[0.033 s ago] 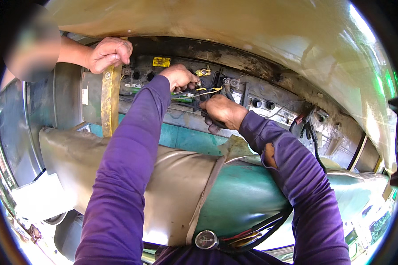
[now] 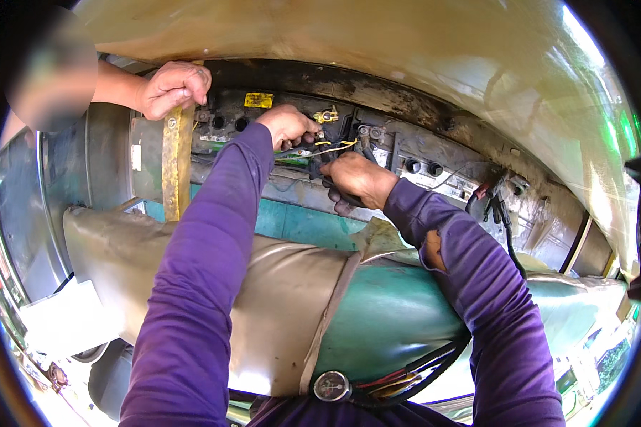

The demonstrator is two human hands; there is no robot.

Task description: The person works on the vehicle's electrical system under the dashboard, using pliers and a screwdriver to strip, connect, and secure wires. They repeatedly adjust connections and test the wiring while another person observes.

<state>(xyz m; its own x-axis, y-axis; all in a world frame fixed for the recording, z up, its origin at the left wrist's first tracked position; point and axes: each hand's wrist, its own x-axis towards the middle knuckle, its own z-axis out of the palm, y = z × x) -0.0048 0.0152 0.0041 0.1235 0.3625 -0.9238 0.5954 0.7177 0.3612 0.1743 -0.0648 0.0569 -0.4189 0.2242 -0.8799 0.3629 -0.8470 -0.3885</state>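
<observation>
My left hand (image 2: 292, 132) reaches into a row of grimy batteries (image 2: 221, 114), its fingers closed at a small terminal fitting (image 2: 320, 133) just below a brass-coloured clamp (image 2: 325, 114); what it grips is hidden. Lower and to the right, my right hand (image 2: 356, 181) has its fingers curled beside dark cables and thin yellow-white wires (image 2: 335, 148); whatever is inside them cannot be made out. A yellow label (image 2: 259, 99) lies on the battery top. More black cables (image 2: 504, 220) hang at the right.
Another person's hand (image 2: 174, 89) rests at a yellow upright bar (image 2: 174, 164) on the left. A tan panel (image 2: 434, 28) arches overhead. A covered tan and teal cushion (image 2: 384, 313) crosses below my arms, with a round gauge (image 2: 332, 386) and bundled wires at the lower edge.
</observation>
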